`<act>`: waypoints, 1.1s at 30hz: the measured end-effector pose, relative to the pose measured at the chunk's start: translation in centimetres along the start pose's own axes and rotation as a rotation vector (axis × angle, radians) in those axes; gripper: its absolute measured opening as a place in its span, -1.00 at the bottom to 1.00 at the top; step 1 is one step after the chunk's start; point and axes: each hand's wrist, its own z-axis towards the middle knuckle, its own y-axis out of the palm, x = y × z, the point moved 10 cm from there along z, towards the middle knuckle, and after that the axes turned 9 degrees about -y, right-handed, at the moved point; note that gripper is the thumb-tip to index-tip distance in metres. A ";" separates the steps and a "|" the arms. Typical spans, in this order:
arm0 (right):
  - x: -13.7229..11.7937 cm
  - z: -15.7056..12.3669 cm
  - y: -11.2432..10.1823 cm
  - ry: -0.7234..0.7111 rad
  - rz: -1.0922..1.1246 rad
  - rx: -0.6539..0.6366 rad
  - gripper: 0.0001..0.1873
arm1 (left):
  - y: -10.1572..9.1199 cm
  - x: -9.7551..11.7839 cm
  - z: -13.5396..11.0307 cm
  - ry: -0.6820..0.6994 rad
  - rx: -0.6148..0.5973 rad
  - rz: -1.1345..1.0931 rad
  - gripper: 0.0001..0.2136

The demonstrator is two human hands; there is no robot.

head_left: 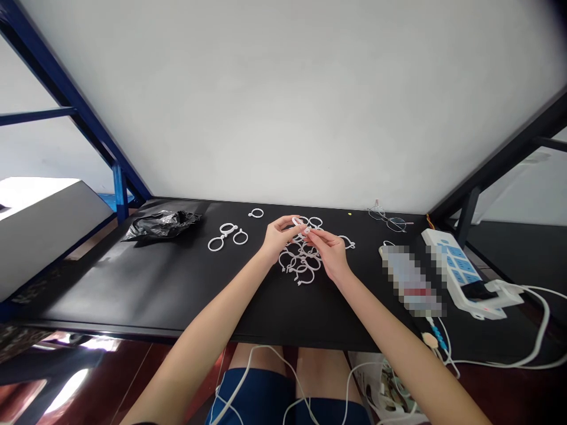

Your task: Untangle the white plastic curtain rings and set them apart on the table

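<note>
My left hand [280, 237] and my right hand [329, 252] meet above the middle of the black table. Both have their fingers closed on one white plastic ring [295, 221], pinching it at its small clasp. Beneath and around them lies a loose pile of similar white rings [303, 256], several with their ends apart. Part of this pile is hidden by my hands. To the left, a small group of closed white rings [224, 234] rests on the table, and a single ring [257, 213] lies farther back.
A crumpled black plastic bag [162, 225] lies at the left. Eyeglasses [396, 224], a blurred phone [410, 280] and a white power strip [460, 274] with cables occupy the right side. White cables [274, 349] hang over my lap. A wall [287, 106] rises behind the table [177, 301].
</note>
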 end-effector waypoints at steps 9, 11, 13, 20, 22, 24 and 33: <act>0.1 0.1 -0.1 -0.004 -0.008 0.009 -0.76 | 0.0 0.2 -0.1 0.009 0.014 0.017 -0.58; 0.1 0.1 -0.1 -0.005 -0.013 0.009 -0.76 | 0.0 0.2 -0.2 0.007 0.014 0.023 -0.58; 0.1 0.1 -0.1 -0.004 -0.017 0.007 -0.76 | 0.0 0.2 -0.2 0.011 0.016 0.029 -0.58; -0.2 0.0 -0.2 -0.004 -0.035 0.035 -0.74 | -0.1 0.1 -0.1 0.017 0.020 0.010 -0.57; -0.3 0.0 -0.2 -0.004 -0.036 0.039 -0.75 | 0.0 0.1 -0.1 0.016 0.020 0.009 -0.57; -0.4 -0.1 -0.2 -0.004 -0.037 0.039 -0.75 | -0.1 0.1 -0.2 0.017 0.024 0.016 -0.57; -0.4 -0.1 -0.2 -0.002 -0.039 0.035 -0.75 | -0.1 0.3 -0.4 0.016 0.027 0.037 -0.60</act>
